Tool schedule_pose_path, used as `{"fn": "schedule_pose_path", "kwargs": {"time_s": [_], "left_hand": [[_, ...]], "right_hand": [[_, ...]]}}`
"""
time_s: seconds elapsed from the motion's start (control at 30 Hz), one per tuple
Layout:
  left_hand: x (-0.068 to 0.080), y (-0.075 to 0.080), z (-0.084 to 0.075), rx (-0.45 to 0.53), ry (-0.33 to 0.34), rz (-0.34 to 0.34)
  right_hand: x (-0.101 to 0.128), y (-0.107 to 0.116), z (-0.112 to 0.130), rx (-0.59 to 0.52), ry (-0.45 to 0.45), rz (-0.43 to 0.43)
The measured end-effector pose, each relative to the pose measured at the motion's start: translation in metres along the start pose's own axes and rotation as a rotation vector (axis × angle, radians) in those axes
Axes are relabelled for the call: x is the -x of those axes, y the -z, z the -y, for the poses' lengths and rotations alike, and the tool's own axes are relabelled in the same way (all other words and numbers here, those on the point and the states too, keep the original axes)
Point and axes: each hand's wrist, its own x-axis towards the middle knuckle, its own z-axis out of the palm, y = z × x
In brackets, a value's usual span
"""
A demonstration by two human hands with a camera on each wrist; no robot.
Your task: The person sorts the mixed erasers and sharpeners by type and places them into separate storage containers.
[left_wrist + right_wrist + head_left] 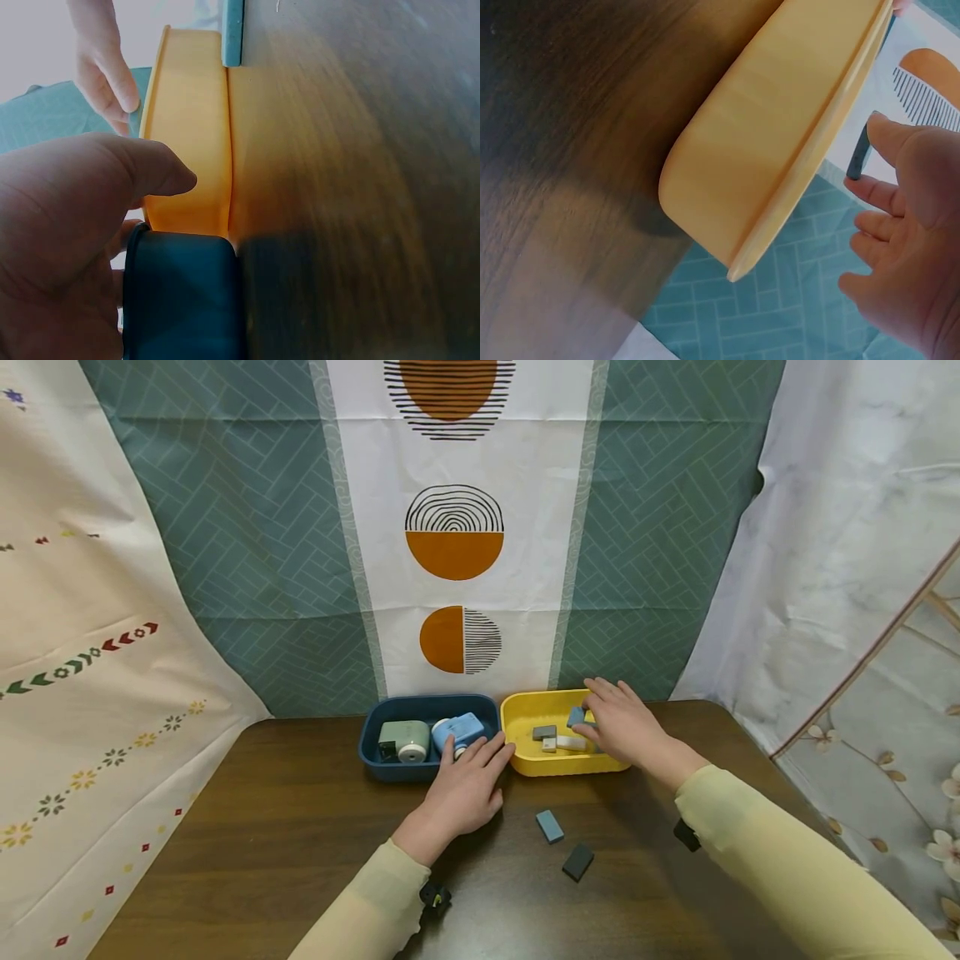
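Two bins are sitting side by side at the far edge of the dark wooden surface (pixel 247 827): one dark blue bin (pixel 375 752) on the left, one yellow bin (pixel 525 764) on the right, their walls touching. The right hand (pixel 618 722) is reaching into the yellow bin and pinching one small blue block (pixel 576 717) between thumb and fingertips, just above the bin's floor. Three more small blocks are lying in that bin: one grey (pixel 544 732), two pale (pixel 570 743). The left hand (pixel 468 781) is resting with fingers relaxed and nearly straight, on the near right corner of the blue bin, gripping nothing. The blue bin is holding two devices: one green (pixel 403 742), one light blue (pixel 459 731). Two loose blocks are lying on the surface near the person: one blue-grey (pixel 550 826), one dark grey (pixel 578 862), near each other but apart.
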Motion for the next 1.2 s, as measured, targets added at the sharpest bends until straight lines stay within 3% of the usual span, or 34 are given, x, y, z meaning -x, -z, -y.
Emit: {"fn": "schedule_pose_path", "kwargs": {"time_s": [1.2], "left_hand": [[0.0,0.002,-0.002,0.012,0.014,0.017]], "right_hand": [[-0.025,-0.022,-0.015,-0.015,-0.096,0.076]]}}
